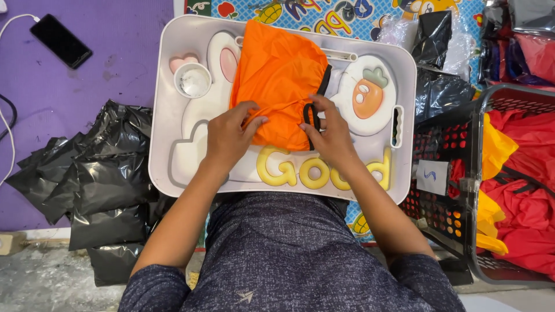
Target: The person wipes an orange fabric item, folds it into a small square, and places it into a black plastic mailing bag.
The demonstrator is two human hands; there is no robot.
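Note:
An orange cloth garment (277,75) with black trim lies folded on a white lap tray (167,115) that has a rabbit and a carrot moulded into it. My left hand (231,136) presses on the garment's near left edge, fingers pinching the cloth. On the near right edge, my right hand (326,133) grips the garment beside its black strap (312,110).
Black plastic mailing bags (87,179) are piled to the left on a purple mat, where a black phone (60,40) lies with a cable. A black basket (462,173) at right holds red and yellow garments. More bagged items sit at the top right.

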